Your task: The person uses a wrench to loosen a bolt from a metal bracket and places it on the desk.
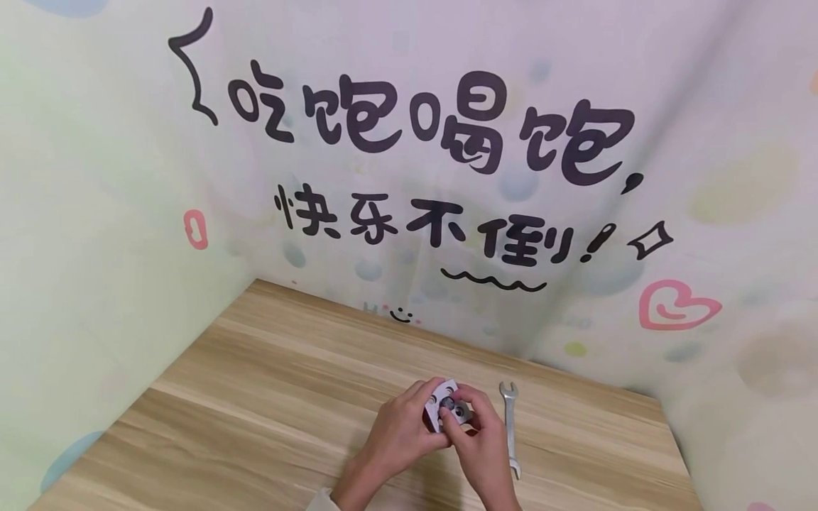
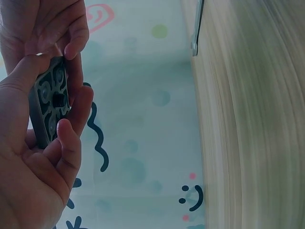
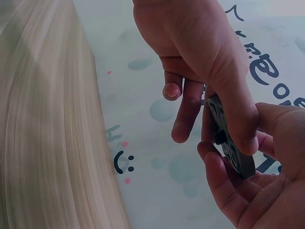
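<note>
Both hands on the block, above the table

The grey block [image 1: 445,406] with round holes is cupped in the left hand [image 1: 402,433]; the right hand [image 1: 479,440] pinches a small dark part at its face, seemingly not yet seated. A wrench [image 1: 510,426] lies untouched on the table [image 1: 255,397] beside them.

A wrench [image 1: 510,428] lies on the wooden table [image 1: 268,383]. Behind stands a pastel backdrop [image 1: 409,142] with black lettering and a pink heart [image 1: 676,304].

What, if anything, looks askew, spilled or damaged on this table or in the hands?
Nothing stands out. Both hands, left hand and right hand, hold a small grey block above the wooden table; a wrench lies flat beside them.
</note>
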Demonstrator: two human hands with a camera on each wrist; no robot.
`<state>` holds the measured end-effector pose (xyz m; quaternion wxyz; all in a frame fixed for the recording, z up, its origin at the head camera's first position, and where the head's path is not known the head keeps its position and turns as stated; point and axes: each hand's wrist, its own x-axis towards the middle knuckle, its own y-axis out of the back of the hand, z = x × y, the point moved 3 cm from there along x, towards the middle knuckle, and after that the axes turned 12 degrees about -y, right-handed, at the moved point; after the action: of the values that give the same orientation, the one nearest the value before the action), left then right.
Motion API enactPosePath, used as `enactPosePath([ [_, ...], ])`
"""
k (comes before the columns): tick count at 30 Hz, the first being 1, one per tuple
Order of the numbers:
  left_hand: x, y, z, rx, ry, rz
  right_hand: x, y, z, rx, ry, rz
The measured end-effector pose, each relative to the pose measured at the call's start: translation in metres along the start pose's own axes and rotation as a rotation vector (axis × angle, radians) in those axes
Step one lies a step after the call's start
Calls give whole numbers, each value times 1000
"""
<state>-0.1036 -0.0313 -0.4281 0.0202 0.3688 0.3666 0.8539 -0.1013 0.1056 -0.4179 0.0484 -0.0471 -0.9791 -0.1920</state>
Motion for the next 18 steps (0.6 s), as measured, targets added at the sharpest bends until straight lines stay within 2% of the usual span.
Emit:
enactPosePath([
  [18, 0, 0, 0, 11, -4, 4, -1, 1, 1, -12, 34, -2],
])
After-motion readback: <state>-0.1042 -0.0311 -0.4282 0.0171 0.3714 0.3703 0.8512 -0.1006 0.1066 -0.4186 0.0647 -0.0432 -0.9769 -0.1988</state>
